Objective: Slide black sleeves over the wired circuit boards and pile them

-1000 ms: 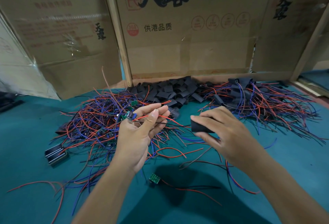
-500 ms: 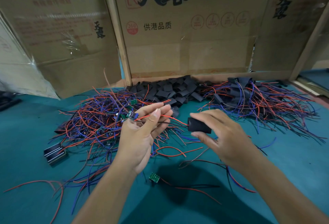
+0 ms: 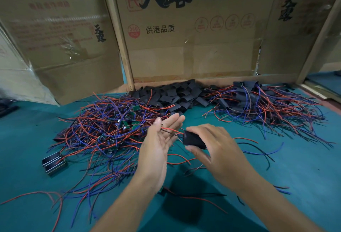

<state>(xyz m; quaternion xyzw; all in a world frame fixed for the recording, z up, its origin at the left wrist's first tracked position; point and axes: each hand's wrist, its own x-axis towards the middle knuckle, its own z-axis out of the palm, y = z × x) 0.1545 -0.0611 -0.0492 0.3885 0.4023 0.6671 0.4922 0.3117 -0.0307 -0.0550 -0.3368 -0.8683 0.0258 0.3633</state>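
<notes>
Right hand (image 3: pixel 219 150) pinches a black sleeve (image 3: pixel 193 139) between thumb and fingers above the green table (image 3: pixel 295 167), with red and black wires (image 3: pixel 170 132) coming out of the sleeve's left end. Left hand (image 3: pixel 158 145) is beside it, palm up, fingers straight and relaxed, the wires lying across them. Unsleeved boards with wires (image 3: pixel 114 126) lie heaped at left, loose sleeves (image 3: pixel 175 95) at back centre, sleeved boards (image 3: pixel 258 102) piled at right before the cardboard boxes (image 3: pixel 184 38).
</notes>
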